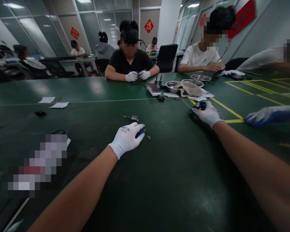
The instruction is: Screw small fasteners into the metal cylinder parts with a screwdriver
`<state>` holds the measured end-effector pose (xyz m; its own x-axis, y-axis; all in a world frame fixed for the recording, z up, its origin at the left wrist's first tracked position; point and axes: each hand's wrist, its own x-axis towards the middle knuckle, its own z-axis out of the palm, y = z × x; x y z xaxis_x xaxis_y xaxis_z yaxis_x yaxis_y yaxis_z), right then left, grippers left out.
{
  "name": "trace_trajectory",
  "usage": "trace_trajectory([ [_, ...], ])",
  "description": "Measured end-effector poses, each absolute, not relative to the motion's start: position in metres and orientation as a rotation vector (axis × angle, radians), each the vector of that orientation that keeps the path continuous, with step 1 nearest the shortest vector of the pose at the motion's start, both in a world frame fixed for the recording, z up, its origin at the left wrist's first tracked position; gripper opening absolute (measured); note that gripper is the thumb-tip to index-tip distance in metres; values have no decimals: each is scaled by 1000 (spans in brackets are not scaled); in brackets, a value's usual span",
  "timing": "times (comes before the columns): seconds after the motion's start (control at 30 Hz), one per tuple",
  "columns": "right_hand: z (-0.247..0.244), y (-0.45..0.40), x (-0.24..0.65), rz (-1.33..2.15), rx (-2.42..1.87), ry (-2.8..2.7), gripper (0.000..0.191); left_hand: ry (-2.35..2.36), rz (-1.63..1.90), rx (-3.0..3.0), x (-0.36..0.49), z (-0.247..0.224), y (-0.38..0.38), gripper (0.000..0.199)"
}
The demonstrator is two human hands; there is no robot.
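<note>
My left hand (127, 136), in a white glove with a blue palm, rests low over the green table. Its thumb and forefinger are apart, beside several small metal rings that look like nuts (148, 138). Just beyond the knuckles lies a metal socket bit (134, 118) with a thin shank. Farther right, my right hand (207, 114), gloved the same way, is closed around a black object (195, 115) on the table. The glove covers much of that object, so its kind does not show.
A pixelated pack (42, 158) lies at left, with white papers (59, 105) and a small black piece (40, 113) beyond. Metal bowls (172, 86) and a cloth (189, 88) stand ahead. Another person's gloved hand (258, 118) is at right, near yellow tape (234, 121). Co-workers sit opposite.
</note>
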<state>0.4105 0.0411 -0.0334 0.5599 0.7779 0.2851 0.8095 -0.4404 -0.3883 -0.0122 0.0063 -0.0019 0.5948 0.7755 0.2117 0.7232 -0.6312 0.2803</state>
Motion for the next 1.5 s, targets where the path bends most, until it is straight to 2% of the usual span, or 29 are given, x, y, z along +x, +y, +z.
trace_trajectory([
  [0.13, -26, 30, 384, -12, -2039, -980, 53, 1232, 489, 2672, -13, -1, 6, 44],
  [0.3, -25, 20, 329, -74, -1687, -679, 37, 1197, 703, 2665, -13, -6, 6, 46],
  [0.4, -32, 9, 274, 38, -1540, -720, 40, 1121, 865, 2597, -8, -11, 5, 57],
  [0.5, -41, -4, 215, 290, -1404, -854, 43, 1081, 923, 2493, -2, -14, 3, 70],
  [0.57, -46, -9, 183, 419, -1351, -901, 44, 1099, 880, 2428, 1, -14, 2, 58],
  [0.67, -50, -10, 156, 428, -1349, -897, 39, 1214, 840, 2326, 1, -11, 3, 27],
  [0.73, -52, -6, 151, 421, -1352, -871, 37, 1271, 826, 2301, 1, -9, 6, 15],
  [0.87, -58, 3, 154, 450, -1306, -837, 39, 1300, 805, 2320, 1, -10, 10, 37],
  [0.9, -59, 4, 156, 453, -1291, -831, 40, 1300, 824, 2300, 1, -11, 11, 37],
  [1.0, -59, 4, 157, 470, -1270, -810, 40, 1245, 908, 2180, 0, -13, 11, 19],
  [1.1, -56, 1, 155, 509, -1275, -803, 40, 1173, 925, 2122, -2, -14, 9, 29],
  [1.17, -54, -1, 154, 519, -1278, -821, 40, 1146, 907, 2141, -4, -15, 8, 13],
  [1.2, -54, -1, 154, 518, -1277, -830, 40, 1151, 918, 2135, -4, -15, 9, 12],
  [1.33, -56, 1, 158, 493, -1258, -784, 43, 1250, 1034, 2025, -5, -20, 16, 37],
  [1.43, -56, 3, 162, 523, -1249, -724, 45, 1312, 1106, 1937, -5, -24, 24, 37],
  [1.5, -54, 1, 161, 552, -1242, -778, 46, 1278, 1177, 1835, -4, -25, 26, 27],
])
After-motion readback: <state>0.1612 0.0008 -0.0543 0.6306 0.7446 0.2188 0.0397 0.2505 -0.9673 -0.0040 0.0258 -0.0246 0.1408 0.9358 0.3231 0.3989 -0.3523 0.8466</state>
